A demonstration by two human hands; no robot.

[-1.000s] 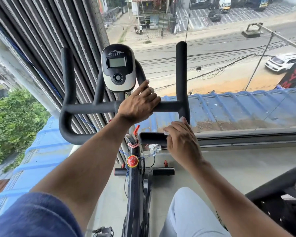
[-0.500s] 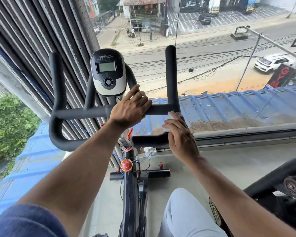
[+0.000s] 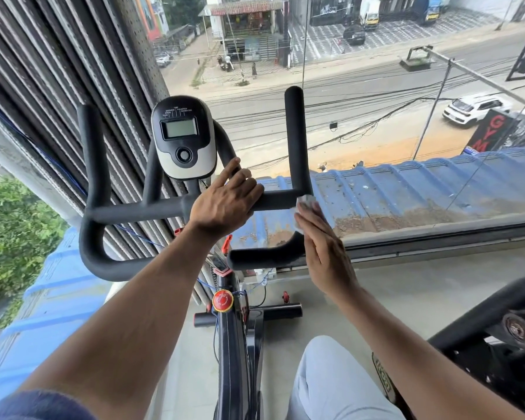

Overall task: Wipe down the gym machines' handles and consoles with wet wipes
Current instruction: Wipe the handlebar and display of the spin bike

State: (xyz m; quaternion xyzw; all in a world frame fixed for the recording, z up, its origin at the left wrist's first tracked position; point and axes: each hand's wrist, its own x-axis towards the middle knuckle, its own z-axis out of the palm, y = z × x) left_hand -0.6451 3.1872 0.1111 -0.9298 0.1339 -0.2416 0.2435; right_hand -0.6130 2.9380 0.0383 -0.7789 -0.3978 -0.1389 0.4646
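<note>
An exercise bike's black foam handlebar [image 3: 134,211] fills the middle of the head view. A black and grey console [image 3: 184,137] with a small screen stands above its crossbar. My left hand [image 3: 225,201] rests over the crossbar just right of the console stem, fingers curled on the bar. My right hand [image 3: 323,244] presses a white wet wipe [image 3: 306,201] against the right bend of the handlebar, fingers nearly straight. Only the wipe's top edge shows above my fingertips.
A red knob [image 3: 222,301] sits on the bike frame [image 3: 235,344] below the handlebar. A large window with a sill [image 3: 437,237] lies straight ahead, a ribbed shutter [image 3: 43,86] at left. Part of another black machine [image 3: 497,328] stands at lower right. My grey trouser leg [image 3: 331,383] is below.
My right hand has slid the wipe up the right bend, from the lower grip to the crossbar corner, and its fingers have straightened. The left hand stays on the crossbar.
</note>
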